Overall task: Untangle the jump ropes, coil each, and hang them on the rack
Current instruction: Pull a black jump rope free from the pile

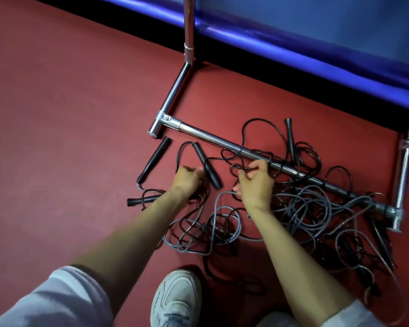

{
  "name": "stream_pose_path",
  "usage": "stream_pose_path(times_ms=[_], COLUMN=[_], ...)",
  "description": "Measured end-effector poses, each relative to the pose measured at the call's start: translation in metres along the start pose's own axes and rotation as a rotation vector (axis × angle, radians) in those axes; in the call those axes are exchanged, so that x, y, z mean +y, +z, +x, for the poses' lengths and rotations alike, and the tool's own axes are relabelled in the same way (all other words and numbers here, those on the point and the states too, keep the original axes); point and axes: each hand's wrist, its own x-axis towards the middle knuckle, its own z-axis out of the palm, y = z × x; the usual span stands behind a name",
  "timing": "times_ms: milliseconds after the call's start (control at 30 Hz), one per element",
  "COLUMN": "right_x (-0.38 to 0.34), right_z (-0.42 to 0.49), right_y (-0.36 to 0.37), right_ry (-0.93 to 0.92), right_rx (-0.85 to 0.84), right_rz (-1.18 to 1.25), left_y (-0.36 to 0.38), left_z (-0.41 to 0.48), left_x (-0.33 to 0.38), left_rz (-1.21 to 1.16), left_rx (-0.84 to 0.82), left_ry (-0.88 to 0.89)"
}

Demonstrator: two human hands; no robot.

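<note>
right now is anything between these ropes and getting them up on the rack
Yes. The left hand and right hand grip the ropes, but black loops cross over the rack's floor bar beside the right hand, and the cords are tangled together.

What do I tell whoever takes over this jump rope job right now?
Left hand: grip closed on a black cord beside a black handle.
Right hand: pinching a black loop next to the rack's floor bar.
Ropes: grey and black cords lie in one tangle on the red floor, and several cross the bar.
Done: nothing coiled or hung in view.
Left: free each rope, coil it, hang it.
</note>
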Motion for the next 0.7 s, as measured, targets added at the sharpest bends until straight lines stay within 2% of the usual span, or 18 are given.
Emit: stream_pose_path(times_ms=[67,133,233,300,400,500,600,700], right_x=[-0.004,-0.008,-0.009,-0.008,-0.007,-0.013,-0.016,-0.016], right_z=[-0.001,-0.003,-0.008,-0.012,-0.01,-0.01,-0.01,-0.012], right_y=[0.007,0.012,0.014,0.014,0.023,0.03,0.034,0.031], right_ry=[-0.063,-0.101,-0.081,-0.121,-0.158,-0.182,-0.176,-0.241], right_rx=[-0.063,-0.178,-0.386,-0.445,-0.404,-0.35,-0.309,-0.325], right_rz=[-0.02,-0.12,-0.159,-0.151,-0.315,-0.604,-0.66,-0.645], left_y=[0.005,0.008,0.004,-0.001,-0.004,-0.001,-0.001,-0.009], left_z=[-0.001,-0.001,-0.002,-0.007,-0.019,-0.028,-0.027,-0.024], left_x=[0.003,0.003,0.001,0.006,0.022,0.036,0.038,0.036], left_rz=[-0.055,0.02,0.129,0.184,0.257,0.19,0.272,0.3], left_rx=[-0.037,-0.077,-0.006,-0.004,-0.02,-0.083,-0.089,0.02], left_ry=[0.0,0.06,0.255,0.386,0.523,0.478,0.466,0.493])
